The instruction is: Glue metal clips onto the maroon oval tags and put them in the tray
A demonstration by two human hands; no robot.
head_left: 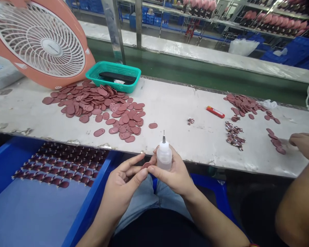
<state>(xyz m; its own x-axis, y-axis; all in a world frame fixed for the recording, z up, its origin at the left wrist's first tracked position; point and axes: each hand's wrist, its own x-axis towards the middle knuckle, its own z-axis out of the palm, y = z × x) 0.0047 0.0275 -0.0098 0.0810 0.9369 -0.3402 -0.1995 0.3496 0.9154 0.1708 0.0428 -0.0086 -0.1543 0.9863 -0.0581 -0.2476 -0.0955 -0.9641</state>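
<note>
My right hand (173, 173) grips a small white squeeze bottle (164, 156) with a thin metal needle tip, held upright just below the table's front edge. My left hand (123, 183) pinches a dark red oval piece (146, 165) between thumb and fingertips, right beside the bottle. Both hands hover over my lap. A big heap of the same dark red oval pieces (103, 106) lies on the white table (175, 106) ahead to the left.
A blue tray (5, 161) at lower left holds rows of red ovals (59, 164). An orange fan (39, 41) and a teal basket (113, 76) stand at the back left. A red lighter (215, 112), small printed labels (234, 135) and another person's hand (305, 144) are on the right.
</note>
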